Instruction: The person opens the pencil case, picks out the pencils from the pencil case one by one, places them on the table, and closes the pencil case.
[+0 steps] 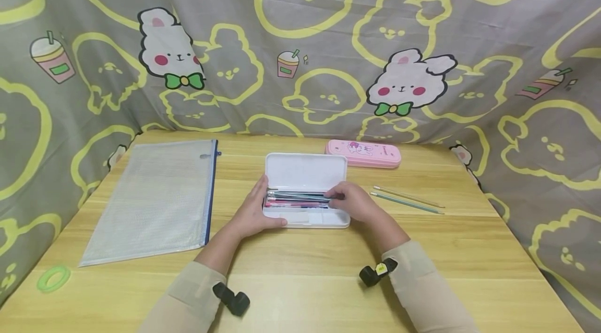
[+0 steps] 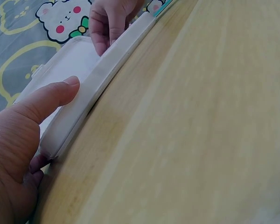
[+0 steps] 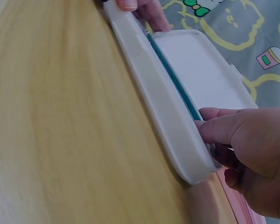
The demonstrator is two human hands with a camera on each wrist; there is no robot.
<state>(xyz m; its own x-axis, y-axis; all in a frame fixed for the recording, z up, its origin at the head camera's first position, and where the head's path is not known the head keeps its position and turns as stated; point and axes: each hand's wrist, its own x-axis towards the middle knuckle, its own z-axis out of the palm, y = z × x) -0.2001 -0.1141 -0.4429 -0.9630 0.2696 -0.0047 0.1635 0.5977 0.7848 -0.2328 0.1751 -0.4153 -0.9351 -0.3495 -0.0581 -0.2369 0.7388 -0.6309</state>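
A white pencil case [image 1: 306, 170] lies on the table with its lid raised, several pencils and pens [image 1: 293, 203] inside it. My left hand [image 1: 253, 215] grips the case's left end, its thumb on the front edge in the left wrist view and the fingers round the end. At the right end, my right hand [image 1: 354, 201] reaches over the case. Its thumb and index finger pinch the end of a teal pencil [image 3: 175, 77], which runs along the inside of the case in the right wrist view. The right hand's other fingers are partly hidden.
A pink pencil case [image 1: 363, 154] sits behind the white one. Two loose pencils [image 1: 406, 201] lie to the right. On the left are a clear mesh zip pouch [image 1: 155, 197] and a green ring [image 1: 53, 278]. A patterned curtain [image 1: 319, 51] hangs behind the table.
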